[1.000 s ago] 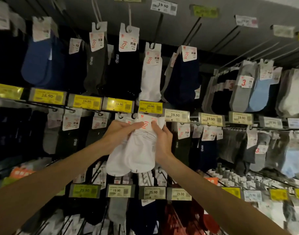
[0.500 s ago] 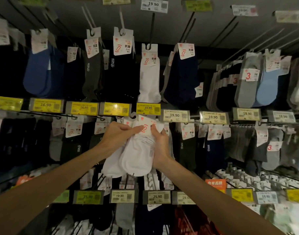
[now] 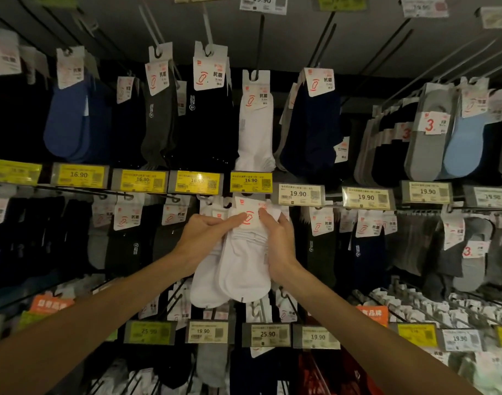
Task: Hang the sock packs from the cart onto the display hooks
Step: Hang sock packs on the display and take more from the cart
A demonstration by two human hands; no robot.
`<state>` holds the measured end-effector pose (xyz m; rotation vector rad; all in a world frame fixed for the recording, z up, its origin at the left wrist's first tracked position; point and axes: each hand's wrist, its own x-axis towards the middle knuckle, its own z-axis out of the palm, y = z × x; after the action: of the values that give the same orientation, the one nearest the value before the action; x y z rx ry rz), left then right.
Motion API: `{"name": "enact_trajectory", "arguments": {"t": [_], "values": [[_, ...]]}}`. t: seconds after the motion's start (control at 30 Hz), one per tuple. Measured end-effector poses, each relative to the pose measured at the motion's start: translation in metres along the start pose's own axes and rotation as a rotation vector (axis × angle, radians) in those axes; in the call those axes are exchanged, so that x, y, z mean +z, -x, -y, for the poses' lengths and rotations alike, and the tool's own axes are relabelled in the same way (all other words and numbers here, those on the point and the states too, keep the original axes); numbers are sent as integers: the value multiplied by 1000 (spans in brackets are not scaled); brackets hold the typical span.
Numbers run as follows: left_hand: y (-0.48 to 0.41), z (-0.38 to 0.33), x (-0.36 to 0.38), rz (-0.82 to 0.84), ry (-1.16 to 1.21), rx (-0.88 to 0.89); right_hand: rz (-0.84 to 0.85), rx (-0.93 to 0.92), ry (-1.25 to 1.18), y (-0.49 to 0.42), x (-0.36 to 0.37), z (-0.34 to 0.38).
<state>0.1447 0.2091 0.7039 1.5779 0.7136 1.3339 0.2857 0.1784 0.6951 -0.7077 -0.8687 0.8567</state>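
Observation:
A white sock pack (image 3: 245,269) with a white card label bearing a red logo is held up against the display wall, just under a yellow 16.90 price tag (image 3: 251,182). My left hand (image 3: 204,240) grips its left side, thumb on the label. My right hand (image 3: 276,243) grips its right side, fingers curled at the label's edge. More white packs (image 3: 207,277) hang right behind it. The hook it goes on is hidden behind the label and the price tag. The cart is out of view.
Rows of hooks carry sock packs: black (image 3: 209,124), white (image 3: 255,124), navy (image 3: 312,129), grey and light blue (image 3: 466,138). Price tags line each row. Bare hook rods (image 3: 323,41) jut out from the top right. Lower hooks hold more packs.
Both hands stay on the white pack in nearly the same place under the 16.90 tag. The view has drifted slightly, so the wall sits a little lower in frame.

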Motion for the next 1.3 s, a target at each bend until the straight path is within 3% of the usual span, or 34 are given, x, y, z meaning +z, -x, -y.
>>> {"name": "enact_trajectory", "arguments": {"t": [0.33, 0.63, 0.7, 0.87, 0.97, 1.03, 1.1, 1.17, 1.3], "values": [[-10, 10, 8, -56, 44, -101, -74, 11, 27, -6, -2, -4], [-22, 35, -15, -219, -335, -46, -152, 15, 227, -39, -7, -27], [-22, 37, -21, -213, -364, -43, -166, -22, 369, -48, -10, -35], [-21, 44, -33, -262, -359, -61, -229, -135, 423, -57, -10, -53], [-19, 46, -35, -258, -351, -49, -246, -497, 714, -43, -15, -64], [-19, 48, -35, -256, -351, -43, -80, -853, 946, -37, -24, -71], [-19, 50, -36, -248, -349, -49, 189, -1071, 1280, -43, -35, -82], [-21, 52, -37, -248, -353, -45, 334, -1054, 1594, -56, -37, -94], [-21, 53, -39, -315, -319, -21, 384, -601, 1802, -79, -27, -97]]}}
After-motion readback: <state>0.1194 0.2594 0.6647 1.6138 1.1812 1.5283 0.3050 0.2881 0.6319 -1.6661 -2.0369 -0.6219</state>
